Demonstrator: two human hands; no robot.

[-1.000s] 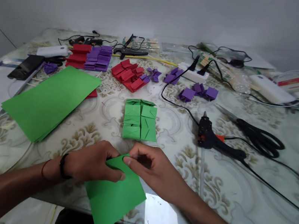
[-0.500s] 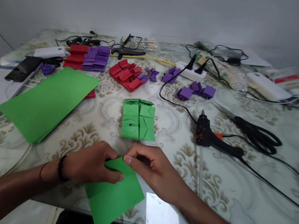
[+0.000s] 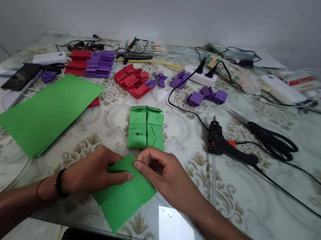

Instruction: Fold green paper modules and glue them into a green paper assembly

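Shifted slightly farther onto the patterned glass table [image 3: 255,216]: flat green paper square [image 3: 123,201], far corner pinched between left hand [image 3: 93,174] and right hand [image 3: 164,175] fingers.

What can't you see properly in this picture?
Head view:
- The top of the green paper: covered by the left hand and right hand, so the fold is hidden.
- The lower sheets of the green stack: hidden under the top sheet.
- Items along the far table edge: too small and blurred.
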